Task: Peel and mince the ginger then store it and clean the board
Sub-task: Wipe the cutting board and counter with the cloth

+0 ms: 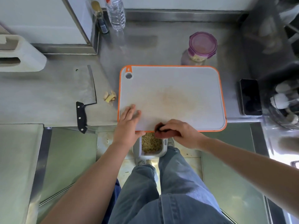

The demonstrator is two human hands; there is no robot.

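A grey cutting board (171,88) with an orange rim lies on the steel counter, its near edge hanging over the counter's front; a faint yellowish stain marks its middle. My left hand (128,122) lies flat on the board's near left corner, thumb under the edge. My right hand (179,132) grips a dark red cloth (163,130) at the board's near edge. Below that edge, on the floor, stands a small bin (151,145) filled with yellowish scraps. A lidded jar (199,48) with a purple lid holds pale minced ginger behind the board.
A cleaver (86,94) with a black handle lies left of the board, with ginger offcuts (110,97) beside it. A phone (250,97) lies to the right. A water bottle (115,12) and a dark sauce bottle (100,17) stand at the back.
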